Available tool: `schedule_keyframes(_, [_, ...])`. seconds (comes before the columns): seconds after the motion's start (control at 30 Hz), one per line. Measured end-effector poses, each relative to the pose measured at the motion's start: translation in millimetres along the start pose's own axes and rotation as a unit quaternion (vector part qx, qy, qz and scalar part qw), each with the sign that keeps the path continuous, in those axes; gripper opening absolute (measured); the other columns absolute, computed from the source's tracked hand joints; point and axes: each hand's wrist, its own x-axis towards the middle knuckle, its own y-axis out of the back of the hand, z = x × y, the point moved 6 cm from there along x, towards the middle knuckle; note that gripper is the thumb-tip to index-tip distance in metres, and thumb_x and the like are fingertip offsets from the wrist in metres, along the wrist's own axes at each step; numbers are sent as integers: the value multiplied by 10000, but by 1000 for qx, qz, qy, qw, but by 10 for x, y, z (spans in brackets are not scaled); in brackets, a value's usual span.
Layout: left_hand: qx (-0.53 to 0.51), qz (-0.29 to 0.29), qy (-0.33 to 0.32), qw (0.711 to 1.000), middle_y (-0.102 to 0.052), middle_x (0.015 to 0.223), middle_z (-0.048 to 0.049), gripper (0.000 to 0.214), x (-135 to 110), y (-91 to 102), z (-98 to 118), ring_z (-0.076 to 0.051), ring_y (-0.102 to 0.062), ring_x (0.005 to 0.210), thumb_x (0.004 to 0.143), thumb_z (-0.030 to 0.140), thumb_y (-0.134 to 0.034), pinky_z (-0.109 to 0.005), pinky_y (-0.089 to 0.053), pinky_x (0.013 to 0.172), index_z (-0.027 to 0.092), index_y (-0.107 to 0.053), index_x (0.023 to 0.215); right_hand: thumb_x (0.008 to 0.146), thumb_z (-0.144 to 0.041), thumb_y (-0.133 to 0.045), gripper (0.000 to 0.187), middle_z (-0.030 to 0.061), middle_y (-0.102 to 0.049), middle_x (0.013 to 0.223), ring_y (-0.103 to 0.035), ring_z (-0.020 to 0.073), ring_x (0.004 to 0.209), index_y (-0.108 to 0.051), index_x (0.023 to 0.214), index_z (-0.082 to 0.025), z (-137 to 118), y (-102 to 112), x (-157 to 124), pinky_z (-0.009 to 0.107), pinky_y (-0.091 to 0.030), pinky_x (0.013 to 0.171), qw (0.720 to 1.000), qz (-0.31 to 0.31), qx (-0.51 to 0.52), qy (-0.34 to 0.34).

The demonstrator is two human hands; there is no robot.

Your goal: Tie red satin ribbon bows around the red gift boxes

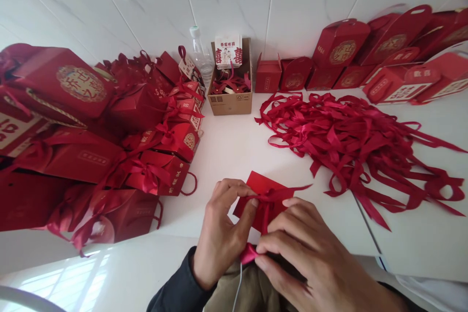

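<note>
A small red gift box (259, 186) sits at the near edge of the white table (234, 151), with a red ribbon (275, 196) tied over its top. My left hand (219, 234) pinches the ribbon at the knot with thumb and fingers closed. My right hand (310, 253) is closed on the ribbon's lower loop, just below the box. One ribbon tail points out to the right of the box. Both hands touch each other over my lap.
Finished ribboned red boxes (146, 156) pile up on the left. A loose heap of red ribbons (351, 141) covers the right. A cardboard carton (231, 92) and a plastic bottle (200, 53) stand at the tiled wall, with a row of red boxes (340, 58) to the right.
</note>
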Motion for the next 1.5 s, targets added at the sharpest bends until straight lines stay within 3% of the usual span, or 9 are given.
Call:
schedule_keyframes(0.07, [-1, -2, -3, 1000, -671, 964, -23, 129, 0, -5, -1, -173, -617, 906, 960, 140, -608, -313, -498, 781, 232, -696, 938, 1062, -249, -564, 90, 2, -648, 933, -598, 212, 932, -647, 1029, -252, 129, 115, 34, 393, -455, 943, 998, 3, 34, -49])
schedule_keyframes(0.17, [1, -4, -11, 1000, -667, 986, -18, 135, -3, -14, 0, -167, -615, 897, 957, 136, -615, -308, -497, 787, 244, -696, 954, 1096, -295, -493, 184, 35, -661, 1069, -595, 237, 1058, -645, 1194, -259, 435, 271, 120, 416, -450, 953, 991, 62, -1, -115])
schedule_keyframes(0.33, [21, 10, -29, 999, -657, 1048, -14, 145, -34, 4, 12, -163, -621, 985, 948, 127, -631, -291, -493, 844, 254, -684, 995, 1069, -275, -528, 145, 37, -614, 1018, -579, 235, 1003, -652, 997, -252, 666, 147, 216, 401, -472, 874, 994, 4, 9, -107])
schedule_keyframes(0.77, [97, -27, -13, 995, -584, 1105, -52, 124, -160, 95, 101, -209, -592, 1023, 850, 92, -553, -338, -490, 859, 216, -548, 861, 1082, -264, -480, 138, 33, -583, 1017, -569, 230, 981, -538, 959, -243, 780, 164, 128, 402, -441, 862, 991, 27, -27, -125])
schedule_keyframes(1.07, [76, -40, 6, 996, -584, 1123, -51, 136, -198, 98, 81, -215, -601, 1005, 848, 96, -553, -329, -524, 804, 229, -529, 861, 1066, -245, -510, 134, 18, -610, 955, -587, 227, 897, -544, 936, -241, 758, 147, 151, 417, -439, 831, 991, 64, -58, -105])
schedule_keyframes(1.17, [38, -44, 20, 998, -591, 1189, -49, 61, -197, 128, 61, -234, -601, 1084, 954, 202, -533, -381, -513, 896, 254, -564, 956, 1085, -293, -497, 96, 23, -623, 1013, -589, 234, 960, -562, 1025, -254, 721, 208, 122, 408, -439, 843, 988, 73, -44, -127])
schedule_keyframes(1.27, [11, -19, 22, 1000, -600, 1237, -46, 149, -130, 178, 40, -234, -578, 1180, 1034, 249, -439, -407, -479, 984, 282, -576, 1085, 1077, -365, -540, 98, 22, -610, 1080, -571, 240, 1048, -555, 1107, -273, 626, 249, 85, 393, -437, 863, 990, 46, -20, -132])
schedule_keyframes(1.4, [16, -53, -1, 998, -603, 1272, -54, 233, 10, 84, 41, -230, -553, 1252, 976, 168, -513, -397, -453, 1045, 273, -597, 1167, 1041, -238, -599, 42, 9, -612, 1041, -566, 236, 1023, -580, 1058, -273, 493, 191, 98, 396, -421, 886, 997, -11, -23, -73])
schedule_keyframes(1.5, [16, -91, -8, 996, -587, 1310, -65, 301, 61, -28, 38, -232, -550, 1273, 902, 111, -566, -396, -451, 1068, 256, -615, 1161, 1044, -144, -556, 114, 12, -620, 963, -579, 226, 929, -569, 981, -239, 520, 164, 143, 394, -423, 843, 997, 9, -47, -58])
